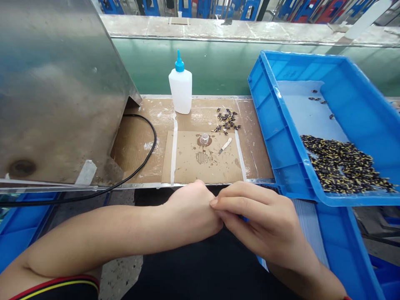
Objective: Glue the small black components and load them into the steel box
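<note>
Black-and-yellow small parts (228, 124) lie loose on the bench (254, 150). Close fingertip work seems in hand, calling for steady, fine control next. The right hand (262, 218) bunches its fingertips against the curled left hand (196, 208); whether either pinches anything, I cannot tell.

btl (180, 91) blocks rear, bin (271, 121) R, gap btwn
</note>
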The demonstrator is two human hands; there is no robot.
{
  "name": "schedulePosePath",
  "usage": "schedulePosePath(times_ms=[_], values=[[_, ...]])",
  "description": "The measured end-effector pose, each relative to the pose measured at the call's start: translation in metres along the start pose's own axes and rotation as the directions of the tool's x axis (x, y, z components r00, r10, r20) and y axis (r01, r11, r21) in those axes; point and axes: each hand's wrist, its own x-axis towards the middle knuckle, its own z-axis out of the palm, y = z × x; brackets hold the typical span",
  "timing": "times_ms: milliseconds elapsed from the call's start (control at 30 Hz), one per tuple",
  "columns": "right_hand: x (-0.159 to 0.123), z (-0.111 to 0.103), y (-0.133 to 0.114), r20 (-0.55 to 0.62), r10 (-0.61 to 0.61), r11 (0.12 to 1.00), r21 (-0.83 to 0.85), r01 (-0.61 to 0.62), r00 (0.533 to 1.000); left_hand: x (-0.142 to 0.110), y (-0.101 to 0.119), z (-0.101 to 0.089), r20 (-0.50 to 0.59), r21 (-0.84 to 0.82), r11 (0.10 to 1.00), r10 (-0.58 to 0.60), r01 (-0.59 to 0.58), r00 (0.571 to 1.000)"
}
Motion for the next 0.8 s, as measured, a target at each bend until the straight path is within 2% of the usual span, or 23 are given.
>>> schedulePosePath(times_ms=[133,467,800], values=[[0.001,0.001,0.0,-0.024,0.008,1.0,0.0,-0.008,1.0,-0.001,0.0,0.0,-0.003,-0.003,1.0,0.01,-0.01,1.0],[0.001,-0.003,-0.002,0.017,-0.014,1.0,0.014,0.013,1.0,-0.001,0.002,-0.001,0.03,0.052,0.998,0.03,-0.032,0.999],[0.004,-0.005,-0.001,0.051,0.001,1.0,0.015,-0.002,0.999,0.001,0.002,-0.006,0.036,-0.004,0.999,0.043,-0.043,0.998]])
